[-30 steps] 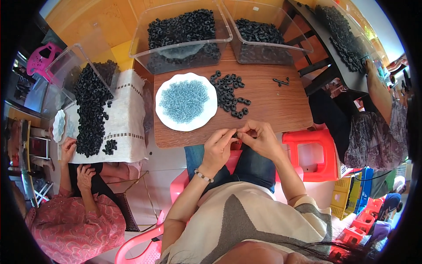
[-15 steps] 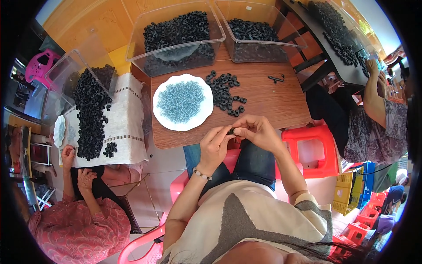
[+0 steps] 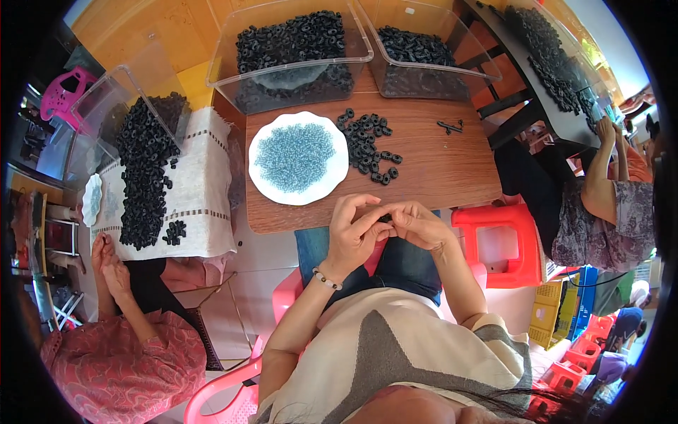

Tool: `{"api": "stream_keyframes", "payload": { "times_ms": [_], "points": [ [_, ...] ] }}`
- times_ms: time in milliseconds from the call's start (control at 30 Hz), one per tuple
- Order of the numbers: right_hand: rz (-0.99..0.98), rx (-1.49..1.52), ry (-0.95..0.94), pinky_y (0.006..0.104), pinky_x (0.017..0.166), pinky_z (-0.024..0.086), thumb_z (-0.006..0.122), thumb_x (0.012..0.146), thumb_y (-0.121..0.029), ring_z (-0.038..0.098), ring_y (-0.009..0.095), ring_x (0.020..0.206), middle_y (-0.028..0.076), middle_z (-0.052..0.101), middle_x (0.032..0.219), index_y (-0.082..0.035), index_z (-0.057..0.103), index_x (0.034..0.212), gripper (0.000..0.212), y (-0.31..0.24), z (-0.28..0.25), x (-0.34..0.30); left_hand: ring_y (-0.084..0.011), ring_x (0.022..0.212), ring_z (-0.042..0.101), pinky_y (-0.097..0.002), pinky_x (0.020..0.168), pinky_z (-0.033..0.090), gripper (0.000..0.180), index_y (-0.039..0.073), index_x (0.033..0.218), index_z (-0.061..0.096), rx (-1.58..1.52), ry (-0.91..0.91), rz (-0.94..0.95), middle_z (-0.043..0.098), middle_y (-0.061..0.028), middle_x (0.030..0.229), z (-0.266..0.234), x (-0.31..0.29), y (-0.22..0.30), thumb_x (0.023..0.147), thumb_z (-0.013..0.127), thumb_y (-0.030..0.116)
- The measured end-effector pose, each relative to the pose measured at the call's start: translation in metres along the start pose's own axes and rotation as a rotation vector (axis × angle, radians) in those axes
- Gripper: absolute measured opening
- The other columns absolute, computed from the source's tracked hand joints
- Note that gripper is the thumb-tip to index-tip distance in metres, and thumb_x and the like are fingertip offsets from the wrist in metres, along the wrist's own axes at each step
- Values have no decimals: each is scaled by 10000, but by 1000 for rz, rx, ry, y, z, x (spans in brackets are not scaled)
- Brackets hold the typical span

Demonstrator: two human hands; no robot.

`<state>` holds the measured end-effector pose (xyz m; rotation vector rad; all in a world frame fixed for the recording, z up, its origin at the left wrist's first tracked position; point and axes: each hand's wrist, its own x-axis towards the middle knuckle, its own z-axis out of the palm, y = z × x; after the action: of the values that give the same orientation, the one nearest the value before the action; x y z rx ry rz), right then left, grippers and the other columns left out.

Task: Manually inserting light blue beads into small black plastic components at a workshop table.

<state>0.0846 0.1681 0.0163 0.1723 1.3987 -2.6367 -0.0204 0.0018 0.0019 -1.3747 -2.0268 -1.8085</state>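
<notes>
My left hand [image 3: 351, 233] and my right hand [image 3: 421, 227] meet over my lap, just off the table's near edge. Between their fingertips is a small black ring-shaped part [image 3: 385, 218], pinched from both sides and partly hidden by the fingers. Beyond them on the brown table [image 3: 438, 169] lies a loose pile of similar black parts [image 3: 367, 145]. Left of that pile stands a white scalloped plate [image 3: 263, 185] heaped with tiny clear bluish beads [image 3: 295, 157]. A couple of thin black pieces [image 3: 450, 127] rest toward the table's right side.
Two clear bins [image 3: 289, 83] [image 3: 431, 71] of black parts stand at the table's back. On the left, a person [image 3: 127, 353] sits by a cloth-covered table [image 3: 205, 177] bearing more parts. Another person [image 3: 600, 219] works at a dark table on the right, near a red stool [image 3: 462, 219].
My hands have shifted slightly down, and the left fingers have lifted and spread a little around the black part. At left, the other person's hands have come together.
</notes>
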Motion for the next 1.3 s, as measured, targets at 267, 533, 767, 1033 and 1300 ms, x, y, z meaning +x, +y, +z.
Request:
{"api": "stream_keyframes", "payload": {
  "times_ms": [267,533,767,1033,1300],
  "points": [
    [16,125,75,361,1037,485,734,985,-304,658,201,1130,148,723,1178,70,697,1241,455,10,0,3,-278,1020,619,-368,799,556,285,39,1025,799,-3,-8,27,646,-77,1085,2,-5,-4,742,830,13],
    [-10,4,143,312,835,588,693,996,-469,715,173,975,101,733,1095,37,707,1156,531,11,3,3,-277,988,615,-378,790,561,348,67,1070,792,85,39,8,640,-67,1062,-3,0,-1,731,869,91],
    [-33,-412,331,233,686,535,778,974,-351,656,72,806,20,724,913,-20,691,1137,379,-5,7,11,-259,958,610,-361,760,547,396,87,1098,799,116,72,-25,636,-58,1044,-4,2,-1,715,888,127],
    [-244,-773,364,248,693,530,775,977,-216,659,77,781,14,735,896,22,715,1076,264,-67,-4,42,-264,875,674,-355,717,553,350,43,1143,774,106,113,-103,664,-98,1088,-3,-5,0,817,866,132],
    [-744,-866,798,257,827,558,681,1043,-317,670,136,983,137,722,1188,31,535,1488,583,-220,-34,107,-216,804,669,-309,684,528,155,26,1067,798,-11,76,-161,681,-103,989,5,-7,-6,932,764,94]
  ]
}}
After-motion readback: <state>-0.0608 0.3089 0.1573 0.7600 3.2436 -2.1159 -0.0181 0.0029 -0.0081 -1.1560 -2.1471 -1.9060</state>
